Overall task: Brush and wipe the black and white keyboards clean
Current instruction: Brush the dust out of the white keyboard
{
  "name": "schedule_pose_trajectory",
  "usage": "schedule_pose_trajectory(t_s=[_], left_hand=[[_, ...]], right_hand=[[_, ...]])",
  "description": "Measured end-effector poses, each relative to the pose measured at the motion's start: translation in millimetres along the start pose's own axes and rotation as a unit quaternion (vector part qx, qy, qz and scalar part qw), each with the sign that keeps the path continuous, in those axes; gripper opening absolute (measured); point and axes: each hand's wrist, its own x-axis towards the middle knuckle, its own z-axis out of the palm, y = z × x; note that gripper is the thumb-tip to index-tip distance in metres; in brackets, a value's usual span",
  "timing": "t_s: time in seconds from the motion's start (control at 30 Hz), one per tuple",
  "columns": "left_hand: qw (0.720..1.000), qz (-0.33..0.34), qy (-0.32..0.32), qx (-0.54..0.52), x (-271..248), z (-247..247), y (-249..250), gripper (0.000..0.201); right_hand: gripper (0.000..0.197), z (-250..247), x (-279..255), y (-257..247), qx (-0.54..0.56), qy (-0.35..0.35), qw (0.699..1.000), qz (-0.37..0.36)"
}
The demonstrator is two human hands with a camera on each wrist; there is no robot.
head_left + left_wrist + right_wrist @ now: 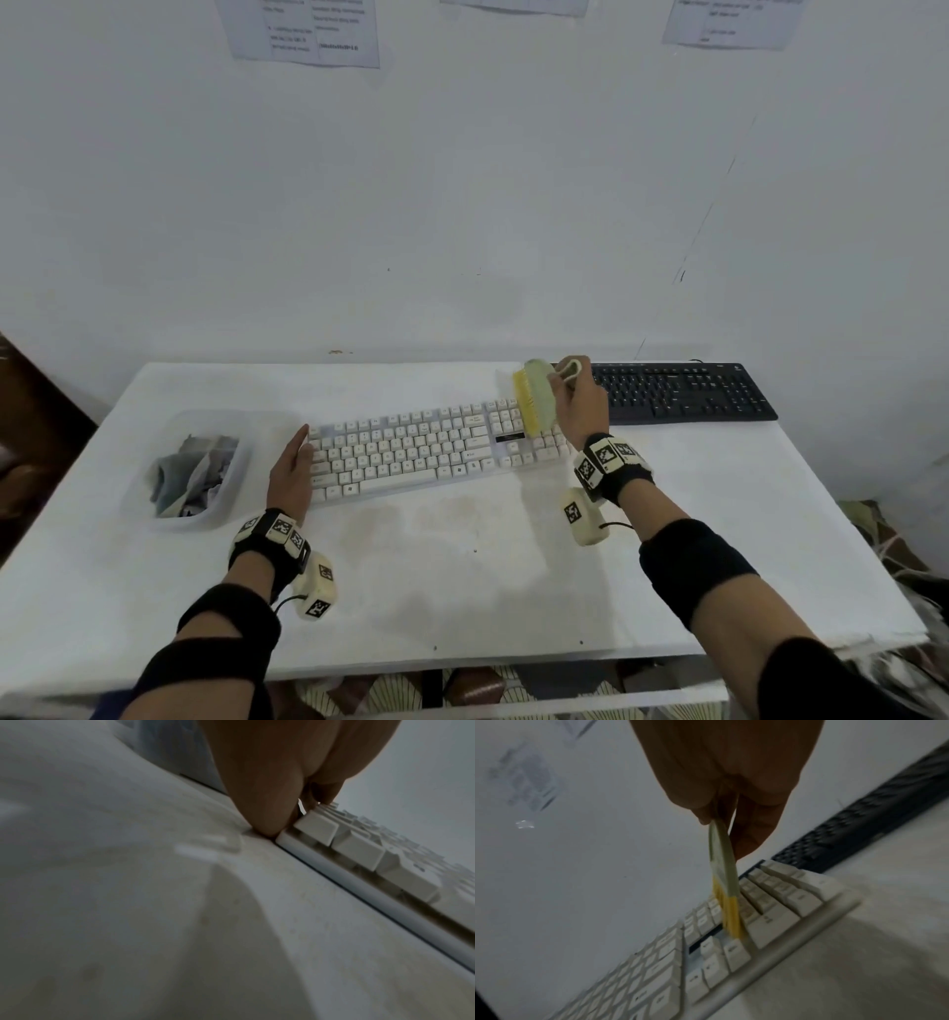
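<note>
Yellow bristles blurred over white keyboard

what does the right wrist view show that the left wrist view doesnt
Only the right wrist view shows the right hand gripping the brush, its yellow bristles on the number-pad end of the white keyboard, with the black keyboard behind. Only the left wrist view shows the left hand with its fingers straight against the white keyboard's left end, and the clear plastic bin beyond. Both show the white keyboard on the white table.
</note>
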Motion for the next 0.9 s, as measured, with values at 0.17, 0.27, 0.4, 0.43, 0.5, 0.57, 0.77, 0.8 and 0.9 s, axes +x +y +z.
schedule_pose_trajectory(t_s=[0.17, 0.27, 0.4, 0.43, 0.5, 0.57, 0.77, 0.8, 0.9], left_hand=[[1.000, -0.003, 0.001, 0.002, 7.4, -1.9, -11.1, 0.040], [1.000, -0.004, 0.000, 0.001, 9.2, -2.4, -14.1, 0.039], [1.000, -0.003, 0.002, -0.005, 8.3, -1.1, -11.7, 0.040], [1.000, -0.003, 0.002, -0.008, 8.4, -0.9, -12.0, 0.040], [1.000, -0.004, 0.002, -0.016, 9.6, -1.3, -14.6, 0.039], [1.000, -0.007, 0.001, -0.018, 10.9, -2.2, -17.4, 0.039], [1.000, -0.010, 0.002, -0.011, 12.1, -1.9, -18.5, 0.039], [1.000, -0.010, 0.003, -0.012, 12.1, -1.9, -18.2, 0.039], [1.000, -0.012, 0.005, -0.009, 11.9, -1.5, -16.9, 0.039]], right_hand=[[0.008, -6.5, -5.4, 25.7, 0.028, -0.023, 0.998, 0.060], [0.006, -16.1, 0.7, 34.4, 0.046, -0.053, 0.993, 0.096], [0.010, -21.8, 6.4, 31.6, 0.044, -0.021, 0.997, 0.066], [0.011, -20.3, 5.3, 30.5, 0.052, -0.009, 0.997, 0.060], [0.012, -15.3, 0.6, 30.7, 0.068, -0.005, 0.996, 0.051], [0.011, -10.5, -6.3, 32.7, 0.058, -0.021, 0.998, 0.033], [0.007, -23.1, -4.8, 37.4, -0.003, -0.102, 0.994, 0.041], [0.007, -24.9, -2.4, 36.0, -0.010, -0.109, 0.993, 0.039], [0.008, -25.2, 2.8, 29.3, 0.008, -0.060, 0.997, 0.047]])
